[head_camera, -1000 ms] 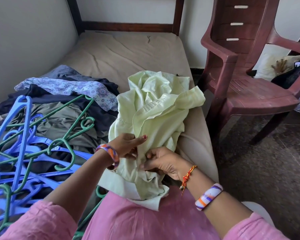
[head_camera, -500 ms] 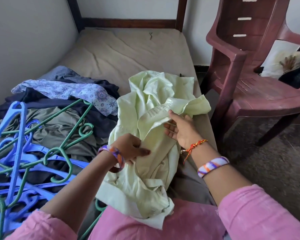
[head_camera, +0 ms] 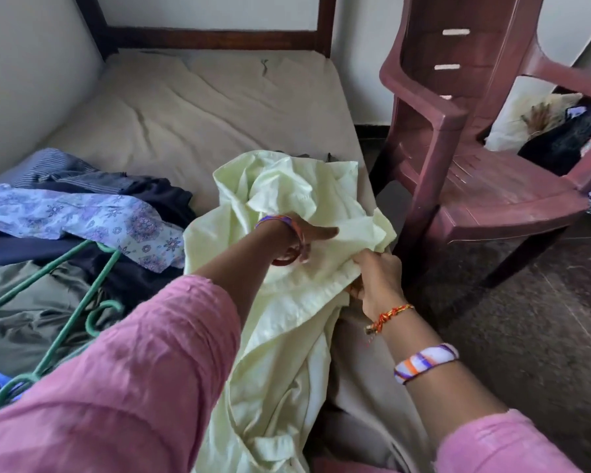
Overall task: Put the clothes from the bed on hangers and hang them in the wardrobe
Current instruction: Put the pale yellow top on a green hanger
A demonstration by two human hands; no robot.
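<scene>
- The pale green garment [head_camera: 287,336] lies crumpled along the bed's right edge, nearest the viewer at its lower end; its long axis runs from near to far, the far end bunched into folds beside the chair.
- The right hand [head_camera: 376,278] has its fingers curled round a fold at the garment's right edge, pinching the cloth; a red-and-yellow thread and a striped bangle sit on that wrist.
- The left hand [head_camera: 307,237] reaches across the garment, fingers fairly straight and lying on the cloth, pointing right toward the other hand; whether the thumb grips any fabric I cannot tell; a pink sleeve covers the forearm.
- Green hangers [head_camera: 79,302] lie to the left on a pile of clothes [head_camera: 82,216]: olive, dark navy, a lilac floral piece and a striped one further back.
- The bed [head_camera: 202,114] stretches beyond, its beige mattress creased, ending at a dark wooden frame against the wall.
- A maroon plastic chair [head_camera: 475,158] stands on the floor just beside the bed's right edge.
</scene>
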